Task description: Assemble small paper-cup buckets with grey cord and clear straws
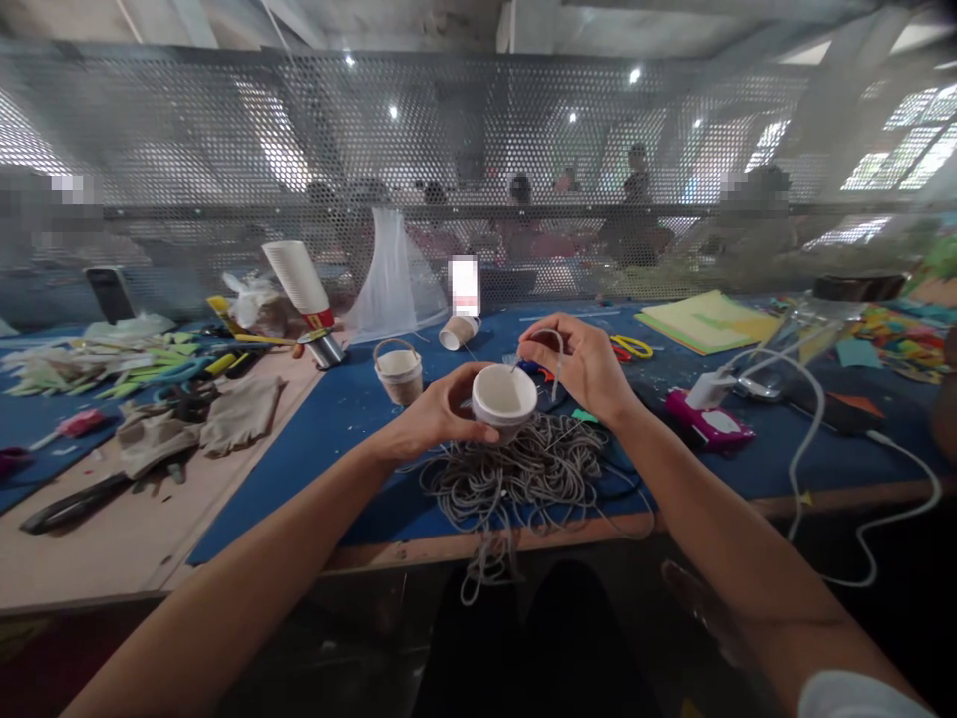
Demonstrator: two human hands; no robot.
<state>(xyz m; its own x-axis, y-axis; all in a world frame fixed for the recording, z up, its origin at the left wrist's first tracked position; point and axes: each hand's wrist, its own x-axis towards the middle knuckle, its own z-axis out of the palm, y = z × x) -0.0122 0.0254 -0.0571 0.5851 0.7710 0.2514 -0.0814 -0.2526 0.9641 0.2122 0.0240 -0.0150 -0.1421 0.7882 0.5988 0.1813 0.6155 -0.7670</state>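
My left hand (449,404) is wrapped round a white paper cup (505,394), its open mouth tilted toward me. Just right of the rim, my right hand (575,359) pinches a thin grey cord (558,364), which loops down from the fingertips. Beneath both hands lies a tangled heap of grey cord (515,474), with some strands hanging over the table's front edge. To the left stands a small cup basket (400,377) with a cord-wrapped side and a handle. Another wrapped cup (458,333) lies on its side farther back.
A leaning stack of paper cups (297,279) stands at the back left. Work gloves (239,414) and a black-handled tool (75,504) lie left. Yellow scissors (632,346), a magenta box (710,419) with white cables, and paper sheets (707,321) are right. A perforated screen (478,150) rises behind.
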